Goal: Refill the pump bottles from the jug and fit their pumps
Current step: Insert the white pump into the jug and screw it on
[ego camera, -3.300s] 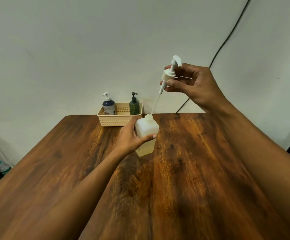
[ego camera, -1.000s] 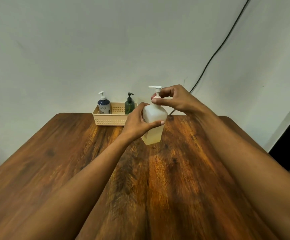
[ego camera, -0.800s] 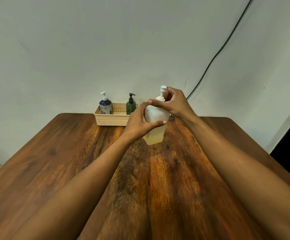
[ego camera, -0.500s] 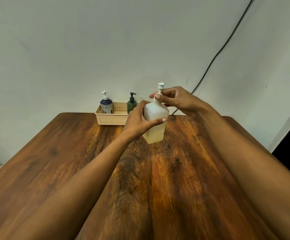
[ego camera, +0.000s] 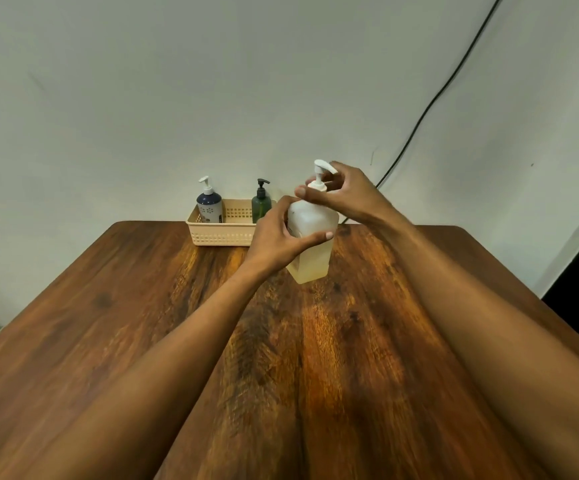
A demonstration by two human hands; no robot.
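Pinching the pump [ego camera: 319, 170], the right hand [ego camera: 350, 197] hides the bottle [ego camera: 312, 261] neck.

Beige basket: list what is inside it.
Two pump bottles stand inside: a navy bottle with a white pump and a dark green bottle with a black pump. The basket wall hides their bases; the left hand covers its right end.

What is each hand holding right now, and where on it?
Left hand grips the bottle round its body; right hand pinches the pump at its collar.
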